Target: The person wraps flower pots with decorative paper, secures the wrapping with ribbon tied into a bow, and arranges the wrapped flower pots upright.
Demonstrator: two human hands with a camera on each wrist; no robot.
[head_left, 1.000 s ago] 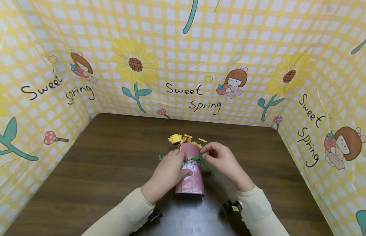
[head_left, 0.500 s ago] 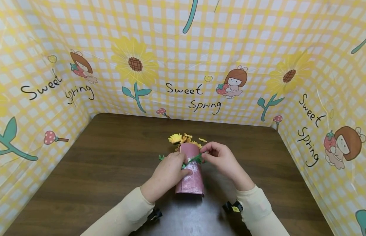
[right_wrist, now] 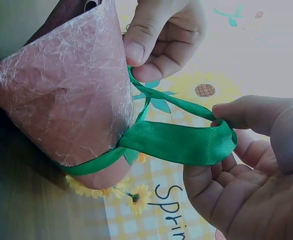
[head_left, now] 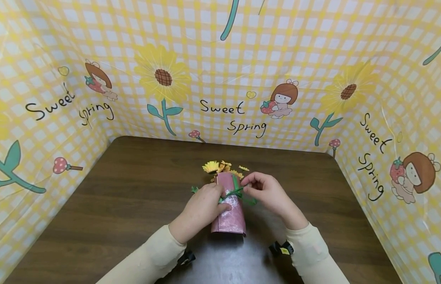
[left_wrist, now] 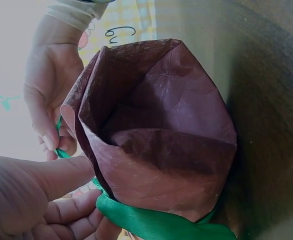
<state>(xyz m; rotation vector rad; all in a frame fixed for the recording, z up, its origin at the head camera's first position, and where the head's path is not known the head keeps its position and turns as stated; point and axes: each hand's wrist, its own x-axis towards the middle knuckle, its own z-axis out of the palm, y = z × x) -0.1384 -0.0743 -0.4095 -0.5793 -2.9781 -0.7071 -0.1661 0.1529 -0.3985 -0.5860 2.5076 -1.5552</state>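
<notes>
Pink paper wrap (head_left: 231,219) lies on the desk (head_left: 152,177), between the hands; yellow flowers (head_left: 211,167) show at its far end, the open, folded end faces the person. Green ribbon (right_wrist: 176,142) runs round the paper. Left hand (head_left: 202,205): thumb and finger pinch the ribbon close by the paper. Right hand (head_left: 266,193): holds a ribbon loop between thumb and fingers, beside the wrap.

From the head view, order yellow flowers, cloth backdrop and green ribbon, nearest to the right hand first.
1. Green ribbon, pinched in the right hand.
2. Yellow flowers, ahead and left, past the pink wrapper.
3. Cloth backdrop, beyond the table.
</notes>
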